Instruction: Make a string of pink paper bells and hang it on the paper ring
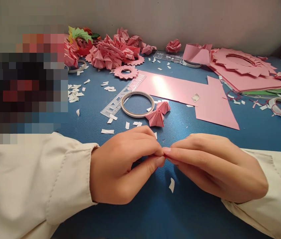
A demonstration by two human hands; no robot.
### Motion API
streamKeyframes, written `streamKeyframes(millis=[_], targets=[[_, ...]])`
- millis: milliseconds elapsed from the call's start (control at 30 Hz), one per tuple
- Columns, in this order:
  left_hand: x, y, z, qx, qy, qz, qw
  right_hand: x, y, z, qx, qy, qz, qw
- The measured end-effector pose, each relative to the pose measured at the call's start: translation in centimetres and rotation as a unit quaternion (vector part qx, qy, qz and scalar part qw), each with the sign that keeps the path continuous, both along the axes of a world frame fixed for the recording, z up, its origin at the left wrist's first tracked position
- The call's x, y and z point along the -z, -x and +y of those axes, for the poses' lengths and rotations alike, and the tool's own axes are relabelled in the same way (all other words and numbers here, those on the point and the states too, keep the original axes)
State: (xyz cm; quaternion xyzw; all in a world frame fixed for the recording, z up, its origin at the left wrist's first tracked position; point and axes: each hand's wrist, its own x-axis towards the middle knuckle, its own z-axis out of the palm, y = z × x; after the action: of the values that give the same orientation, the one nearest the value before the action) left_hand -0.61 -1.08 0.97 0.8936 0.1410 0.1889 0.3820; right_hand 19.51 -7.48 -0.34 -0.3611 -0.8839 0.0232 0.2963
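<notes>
My left hand (128,166) and my right hand (212,166) meet fingertip to fingertip above the blue table (135,219). Each is pinched closed. A trace of red shows at the fingertips and below my left thumb, too small and too hidden to name. Just beyond my left fingers lie two small pleated pink paper pieces (156,117), one behind the other. They touch or nearly touch a roll of tape (137,115) that lies flat. A clear stencil ruler (113,104) sits beside the roll, toward the left.
Pink paper sheets (171,87) lie beyond the hands. Folded pink flowers (108,53) are heaped at the back left, and a large pleated ring (252,68) lies at the back right. White scraps (107,131) are scattered about; another tape roll (277,113) is far right.
</notes>
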Motion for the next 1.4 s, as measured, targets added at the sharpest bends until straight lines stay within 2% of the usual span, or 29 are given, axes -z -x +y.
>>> streamKeyframes(millis=[200, 400, 733, 967, 1233, 1400], targets=[[0.44, 0.03, -0.10, -0.013, 0.012, -0.032, 0.999, -0.01, 0.22, -0.19, 0.028, -0.034, 0.000, 0.999], [0.49, 0.03, -0.22, -0.022, 0.032, -0.031, 0.999, 0.35, 0.46, -0.17, 0.026, -0.042, 0.010, 0.999], [0.40, 0.04, -0.19, -0.029, -0.011, -0.039, 0.999, 0.19, 0.79, 0.25, 0.031, -0.069, 0.029, 0.997], [0.55, 0.05, -0.22, -0.044, -0.032, -0.053, 0.997, 0.11, 0.62, -0.20, 0.045, -0.036, 0.004, 0.998], [0.25, 0.04, -0.18, -0.020, 0.013, -0.019, 1.000, 0.05, 0.36, -0.14, 0.023, -0.021, 0.002, 1.000], [0.36, -0.05, -0.09, -0.013, 0.018, -0.031, 0.999, 0.21, 0.48, 0.13, 0.025, -0.029, 0.024, 0.999]])
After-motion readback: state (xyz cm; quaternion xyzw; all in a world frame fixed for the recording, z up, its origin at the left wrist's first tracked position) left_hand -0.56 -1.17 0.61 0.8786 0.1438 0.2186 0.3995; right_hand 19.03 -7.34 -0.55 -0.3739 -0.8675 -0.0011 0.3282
